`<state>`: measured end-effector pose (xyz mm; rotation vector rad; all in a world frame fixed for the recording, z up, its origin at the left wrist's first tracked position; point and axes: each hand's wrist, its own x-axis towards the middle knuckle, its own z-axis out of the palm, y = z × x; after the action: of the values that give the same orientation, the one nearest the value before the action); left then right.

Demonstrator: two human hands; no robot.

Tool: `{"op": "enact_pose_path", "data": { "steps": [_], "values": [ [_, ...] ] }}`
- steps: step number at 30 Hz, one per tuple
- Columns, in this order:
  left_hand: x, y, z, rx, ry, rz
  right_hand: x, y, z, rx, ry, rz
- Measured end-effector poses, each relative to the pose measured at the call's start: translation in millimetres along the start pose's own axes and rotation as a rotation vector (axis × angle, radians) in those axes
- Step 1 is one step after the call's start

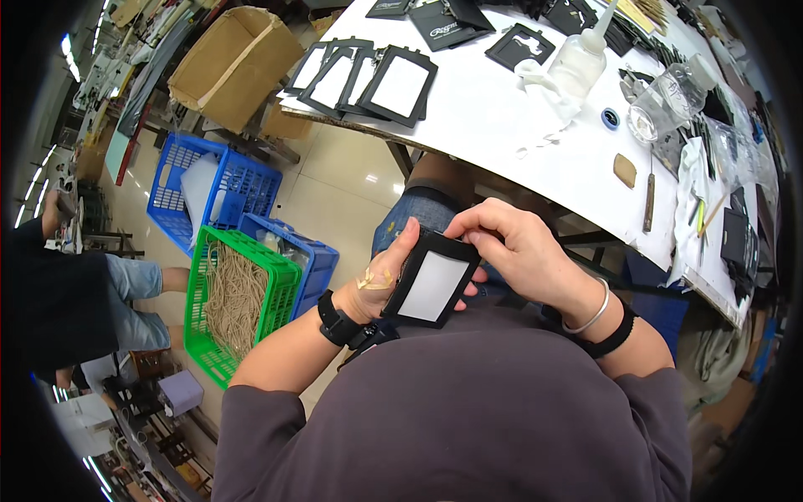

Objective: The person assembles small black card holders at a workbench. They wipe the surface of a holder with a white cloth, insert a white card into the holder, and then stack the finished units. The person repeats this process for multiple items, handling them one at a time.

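Observation:
A black badge holder [434,286] with a white window lies tilted in front of my body. My left hand [386,274] grips it from the left side, thumb along its edge and fingertips showing past the right edge. A yellowish strip is stuck near the base of that thumb. At the holder's top right corner, my right hand [523,249] has thumb and index finger pinched together on the edge. Whether a small piece sits between those fingertips cannot be made out. More black badge holders [400,85] with white windows overlap on the white table [485,125], to the far left.
A squeeze bottle [579,65], a clear jar [669,96], a blue tape roll [610,119] and a wooden-handled tool [649,201] are on the table. Left on the floor stand a green crate [194,335] of cord, blue crates [263,180] and a cardboard box [238,71]. Another person [75,293] is at far left.

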<state>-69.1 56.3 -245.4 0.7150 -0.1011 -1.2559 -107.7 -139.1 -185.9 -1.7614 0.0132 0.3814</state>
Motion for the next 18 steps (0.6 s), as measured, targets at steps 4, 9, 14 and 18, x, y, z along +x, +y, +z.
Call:
{"op": "enact_pose_path", "data": {
  "steps": [4,9,14,18],
  "values": [
    [3.3,3.3,4.1,0.077,-0.02,-0.011,-0.7,0.3,-6.3,0.073,-0.059,0.072],
    [10.1,3.7,0.4,-0.005,-0.102,-0.005,2.2,13.9,-22.6,0.278,0.039,-0.001],
    [13.1,6.2,1.1,-0.029,-0.099,-0.018,-9.7,17.9,-23.7,0.031,0.141,-0.084],
    [20.1,12.5,4.7,0.006,-0.101,-0.026,-16.2,16.0,-18.3,-0.308,0.324,-0.37]
  ]
}}
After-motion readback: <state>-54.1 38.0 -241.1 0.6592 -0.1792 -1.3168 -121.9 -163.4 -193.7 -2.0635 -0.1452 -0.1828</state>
